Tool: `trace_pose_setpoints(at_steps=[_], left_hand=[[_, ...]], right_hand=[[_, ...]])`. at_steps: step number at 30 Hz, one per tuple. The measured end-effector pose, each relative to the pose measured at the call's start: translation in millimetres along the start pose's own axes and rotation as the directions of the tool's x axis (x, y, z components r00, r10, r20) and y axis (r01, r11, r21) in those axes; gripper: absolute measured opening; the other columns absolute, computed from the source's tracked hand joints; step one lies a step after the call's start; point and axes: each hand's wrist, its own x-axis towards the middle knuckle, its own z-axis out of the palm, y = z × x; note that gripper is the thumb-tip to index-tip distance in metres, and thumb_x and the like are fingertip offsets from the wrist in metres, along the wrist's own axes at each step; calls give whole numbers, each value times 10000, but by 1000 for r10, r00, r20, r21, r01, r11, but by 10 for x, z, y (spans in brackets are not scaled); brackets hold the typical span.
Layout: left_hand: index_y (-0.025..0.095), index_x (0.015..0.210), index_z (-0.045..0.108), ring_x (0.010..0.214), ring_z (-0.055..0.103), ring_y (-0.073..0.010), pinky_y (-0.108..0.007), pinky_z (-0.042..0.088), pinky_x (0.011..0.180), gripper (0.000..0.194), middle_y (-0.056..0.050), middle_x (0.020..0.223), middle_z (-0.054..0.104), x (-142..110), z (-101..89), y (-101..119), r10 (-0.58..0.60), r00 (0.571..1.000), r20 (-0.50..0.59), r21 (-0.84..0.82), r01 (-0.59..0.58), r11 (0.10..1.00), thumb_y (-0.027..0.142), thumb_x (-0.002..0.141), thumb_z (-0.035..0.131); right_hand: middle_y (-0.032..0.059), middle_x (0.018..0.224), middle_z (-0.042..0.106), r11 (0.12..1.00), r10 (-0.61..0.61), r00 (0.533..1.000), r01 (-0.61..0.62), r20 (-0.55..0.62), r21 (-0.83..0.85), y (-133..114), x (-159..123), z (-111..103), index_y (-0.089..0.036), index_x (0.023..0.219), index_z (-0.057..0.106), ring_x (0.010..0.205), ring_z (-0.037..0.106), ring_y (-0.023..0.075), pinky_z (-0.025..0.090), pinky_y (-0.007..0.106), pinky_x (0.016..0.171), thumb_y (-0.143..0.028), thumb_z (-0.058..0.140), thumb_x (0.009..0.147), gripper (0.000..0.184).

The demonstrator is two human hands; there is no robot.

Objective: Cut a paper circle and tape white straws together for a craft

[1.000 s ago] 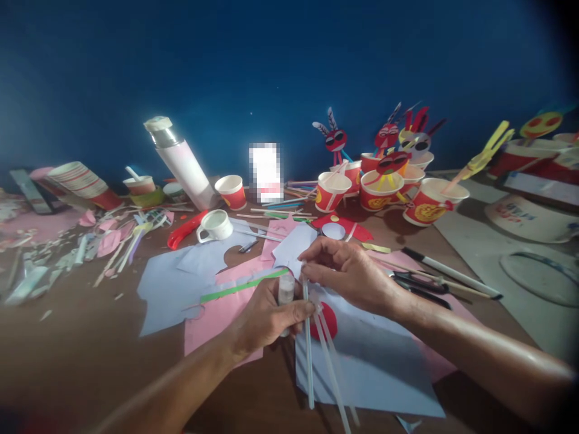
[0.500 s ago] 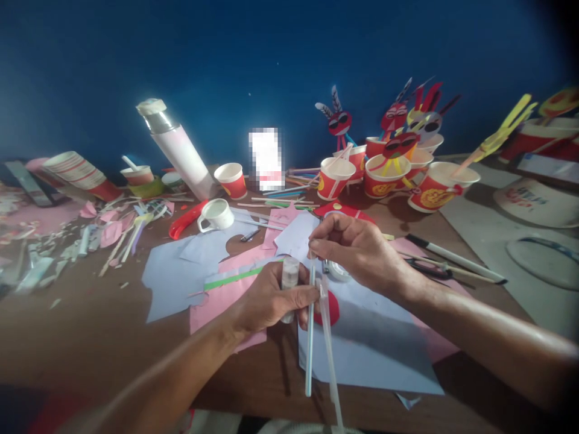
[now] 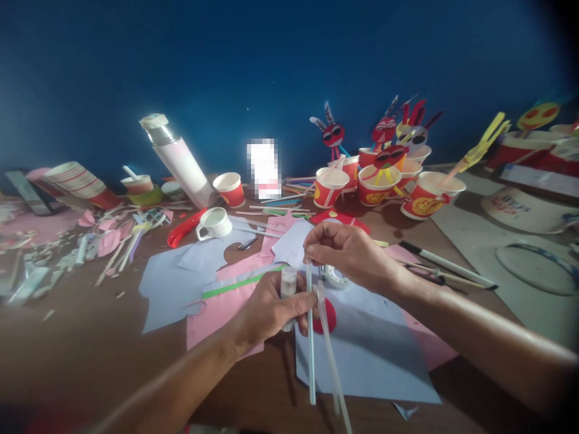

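Note:
My left hand (image 3: 271,310) is closed around a small clear glue bottle (image 3: 288,283), held upright over the paper. My right hand (image 3: 346,250) pinches the upper ends of several thin straws (image 3: 311,355), which hang down toward me across the left hand's fingertips. Both hands meet above a lilac paper sheet (image 3: 371,355) with a red paper disc (image 3: 328,316) on it. A pink sheet (image 3: 217,307) with a green strip (image 3: 239,283) lies under my left hand. A roll of clear tape (image 3: 337,276) sits just under the right hand.
Decorated red paper cups (image 3: 375,184) with paper faces stand at the back right. A white flask (image 3: 178,160), a white mug (image 3: 216,223), a red cutter (image 3: 183,229) and a cup stack (image 3: 81,181) are at the left, among paper scraps. Scissors (image 3: 423,272) and a marker (image 3: 446,264) lie right.
The hands stay together with the bottle and straws; the right hand shifted slightly along the straw tops. The view tilted up and then back down.

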Motion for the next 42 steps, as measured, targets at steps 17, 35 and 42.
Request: trace_pose_setpoints(at_steps=[17, 35, 42], left_hand=[[144, 634, 539, 398, 504, -79, -180, 435, 398, 267, 25, 488, 557, 16, -115, 3, 149, 958, -244, 25, -147, 989, 326, 737, 705], [154, 752, 639, 471, 554, -78, -156, 425, 439, 221, 18, 540, 605, 2, -178, -29, 160, 965, -206, -160, -194, 968, 355, 721, 726], [155, 797, 632, 479, 551, -77, -163, 437, 446, 182, 15, 565, 604, 17, -244, -60, 144, 977, -160, -109, -162, 981, 331, 779, 676]], right_hand=[[-49, 603, 524, 959, 21, 993, 12, 115, -282, 5, -174, 78, -183, 697, 582, 556, 450, 82, 351, 209, 509, -254, 565, 800, 126], [-6, 638, 569, 930, 161, 951, -235, 263, 282, 85, -132, 75, -141, 717, 568, 590, 470, 89, 351, 234, 588, -317, 583, 802, 196], [-19, 660, 542, 934, 184, 951, -247, 247, 257, 156, -118, 65, -140, 753, 575, 596, 452, 83, 348, 232, 590, -391, 620, 802, 259]])
